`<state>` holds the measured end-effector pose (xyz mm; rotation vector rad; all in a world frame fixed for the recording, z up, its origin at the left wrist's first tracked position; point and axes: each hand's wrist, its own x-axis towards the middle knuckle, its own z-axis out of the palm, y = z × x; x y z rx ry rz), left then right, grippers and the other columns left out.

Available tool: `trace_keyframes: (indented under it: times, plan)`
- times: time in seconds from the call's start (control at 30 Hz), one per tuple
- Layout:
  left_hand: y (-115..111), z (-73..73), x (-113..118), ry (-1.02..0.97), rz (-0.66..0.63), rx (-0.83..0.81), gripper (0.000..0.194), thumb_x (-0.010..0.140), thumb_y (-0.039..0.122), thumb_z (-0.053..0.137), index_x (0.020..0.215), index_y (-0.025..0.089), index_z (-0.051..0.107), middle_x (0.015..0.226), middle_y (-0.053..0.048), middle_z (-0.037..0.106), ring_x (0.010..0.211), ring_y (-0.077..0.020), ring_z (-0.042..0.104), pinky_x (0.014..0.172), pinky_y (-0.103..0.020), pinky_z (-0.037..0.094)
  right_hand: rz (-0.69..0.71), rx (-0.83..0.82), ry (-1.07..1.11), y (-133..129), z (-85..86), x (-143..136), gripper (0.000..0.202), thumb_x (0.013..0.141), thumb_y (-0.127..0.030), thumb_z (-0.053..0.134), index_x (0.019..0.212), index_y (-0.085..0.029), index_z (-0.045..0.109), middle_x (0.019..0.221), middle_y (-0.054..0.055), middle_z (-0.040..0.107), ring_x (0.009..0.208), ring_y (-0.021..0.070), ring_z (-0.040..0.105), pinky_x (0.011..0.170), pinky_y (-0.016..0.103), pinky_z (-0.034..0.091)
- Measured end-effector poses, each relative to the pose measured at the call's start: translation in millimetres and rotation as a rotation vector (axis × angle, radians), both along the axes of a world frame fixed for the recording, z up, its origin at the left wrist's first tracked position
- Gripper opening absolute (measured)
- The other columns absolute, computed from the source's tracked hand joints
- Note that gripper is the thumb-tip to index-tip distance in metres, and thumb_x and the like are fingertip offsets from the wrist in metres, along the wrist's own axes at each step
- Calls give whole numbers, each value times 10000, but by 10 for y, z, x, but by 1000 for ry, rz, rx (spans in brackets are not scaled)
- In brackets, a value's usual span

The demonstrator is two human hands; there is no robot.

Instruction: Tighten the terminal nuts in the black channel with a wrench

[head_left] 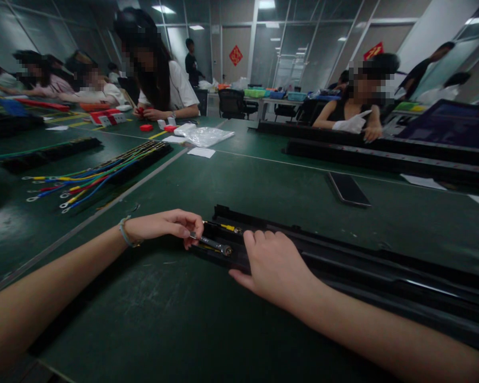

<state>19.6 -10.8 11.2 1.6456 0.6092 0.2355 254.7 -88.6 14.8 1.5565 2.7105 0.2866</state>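
A long black housing (343, 255) lies slantwise on the green table, from the middle to the right edge. My left hand (181, 226) is closed round the near end of a metal wrench (212, 244), whose ring end sits over a fastener inside the housing's left end. Just behind the wrench is a yellow cable lug (228, 227). My right hand (273, 260) grips the housing right of the wrench head, its fingers over the inside and its thumb at the near wall.
Cables with ring lugs (91, 178) lie at the left. A phone (348, 189) rests behind the housing. Further back are a plastic bag (209, 136), red and white parts (109, 117) and more long black housings (375, 157). Several people sit around the tables.
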Motion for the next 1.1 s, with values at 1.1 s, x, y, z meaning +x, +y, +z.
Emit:
trace_keyframes:
  times: [1.1]
  plan:
    - [31, -69, -74, -195, -16, -173, 415, 631, 367, 599, 943, 110, 503, 880, -105, 560, 766, -220, 507, 705, -326, 417, -1, -21, -13, 2, 11, 2, 478, 710, -561, 394, 900, -135, 499, 767, 103, 565, 710, 228, 531, 630, 355, 373]
